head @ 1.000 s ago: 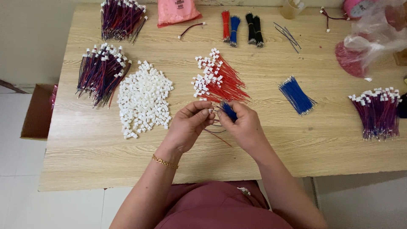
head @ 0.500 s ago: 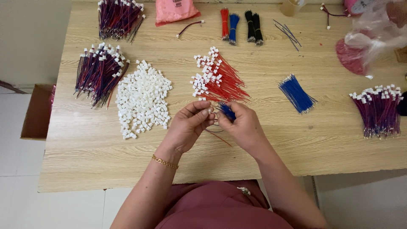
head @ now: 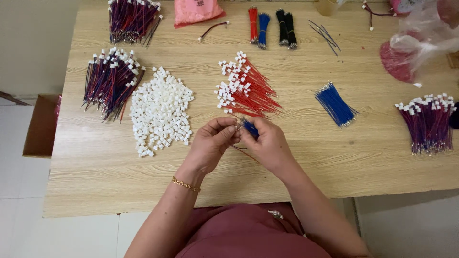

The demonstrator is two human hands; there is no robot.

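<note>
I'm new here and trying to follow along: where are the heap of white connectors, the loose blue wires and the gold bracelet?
heap of white connectors [head: 160, 112], head view, middle of the heap.
loose blue wires [head: 334, 103], head view, middle of the bundle.
gold bracelet [head: 185, 185], head view, the chain across the left wrist.

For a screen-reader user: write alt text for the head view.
Two bare hands, left hand and right hand, meet over a pale wooden table, pinching short blue wires. A pile of small white plastic connectors lies left.
</note>
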